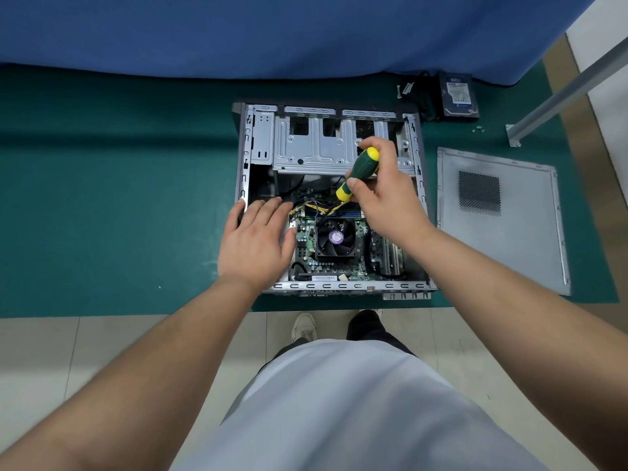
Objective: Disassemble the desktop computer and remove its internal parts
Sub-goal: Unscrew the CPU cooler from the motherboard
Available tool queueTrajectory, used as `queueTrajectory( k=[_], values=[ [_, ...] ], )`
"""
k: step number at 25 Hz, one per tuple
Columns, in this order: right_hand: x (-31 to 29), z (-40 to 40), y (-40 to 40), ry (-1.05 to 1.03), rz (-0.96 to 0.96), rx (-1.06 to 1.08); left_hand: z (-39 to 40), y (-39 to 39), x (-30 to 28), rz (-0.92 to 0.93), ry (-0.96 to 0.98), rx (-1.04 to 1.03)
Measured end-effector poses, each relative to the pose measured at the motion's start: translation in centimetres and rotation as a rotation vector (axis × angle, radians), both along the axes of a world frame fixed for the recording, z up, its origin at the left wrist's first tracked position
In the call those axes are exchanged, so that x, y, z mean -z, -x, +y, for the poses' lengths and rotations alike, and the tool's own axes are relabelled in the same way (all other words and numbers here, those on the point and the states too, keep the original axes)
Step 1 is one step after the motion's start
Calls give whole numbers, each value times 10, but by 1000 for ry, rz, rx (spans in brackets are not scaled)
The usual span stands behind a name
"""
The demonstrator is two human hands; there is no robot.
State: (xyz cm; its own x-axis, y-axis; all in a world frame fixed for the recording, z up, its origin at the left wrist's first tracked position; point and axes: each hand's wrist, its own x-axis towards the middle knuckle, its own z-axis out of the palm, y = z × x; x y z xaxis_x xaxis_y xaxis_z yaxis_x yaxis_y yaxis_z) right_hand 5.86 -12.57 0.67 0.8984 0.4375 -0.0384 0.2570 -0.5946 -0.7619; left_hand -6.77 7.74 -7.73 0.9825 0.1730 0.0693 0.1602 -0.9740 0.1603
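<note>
Computer case [331, 198] lying open on the green bench [119, 198]; right hand [384, 195] gripping the screwdriver [356, 173], its tip hidden behind wiring, left hand [258, 239] resting flat, fingers straight, on the case's left side. Advisable: keeping the driver square to the screw and the cables [312, 209] clear of it.

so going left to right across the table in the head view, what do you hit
left hand → cpu fan → right hand gripping the screwdriver → side panel
</note>
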Motion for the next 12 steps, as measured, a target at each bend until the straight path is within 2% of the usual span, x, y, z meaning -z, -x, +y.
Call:
queueTrajectory(
  k=[12],
  values=[
    [14,12,-4,41,57,-13,0,0,-1,16,-9,-9]
  ],
)
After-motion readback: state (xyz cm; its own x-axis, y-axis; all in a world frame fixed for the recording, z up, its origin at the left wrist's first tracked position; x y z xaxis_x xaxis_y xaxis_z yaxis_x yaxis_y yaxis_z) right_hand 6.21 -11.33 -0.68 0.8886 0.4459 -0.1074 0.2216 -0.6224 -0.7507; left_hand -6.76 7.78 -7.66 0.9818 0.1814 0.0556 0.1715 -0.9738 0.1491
